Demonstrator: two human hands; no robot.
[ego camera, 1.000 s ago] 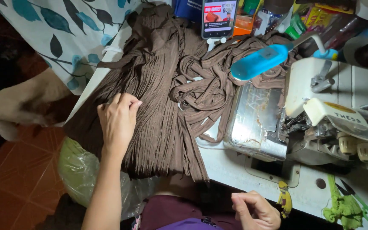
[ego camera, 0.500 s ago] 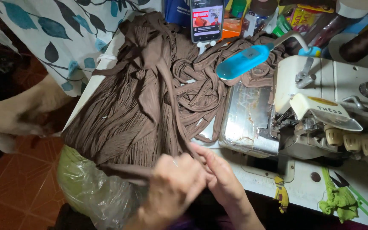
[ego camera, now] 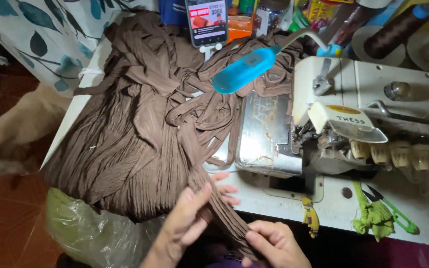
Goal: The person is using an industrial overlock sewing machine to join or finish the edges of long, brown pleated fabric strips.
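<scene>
While both hands pinch it, brown strip (ego camera: 213, 201) runs diagonally.

Hidden, cropped and blurred parts

The bottom edge cuts off both hands at the wrist, and the brown strip (ego camera: 224, 218) they pinch runs out of sight between them; the phone (ego camera: 206, 21) and thread cones (ego camera: 395, 30) are cropped at the top; a pale shape (ego camera: 11, 134) at left is too blurred to identify; the pleated fabric (ego camera: 130, 144) hides much of the table (ego camera: 274, 198)
</scene>
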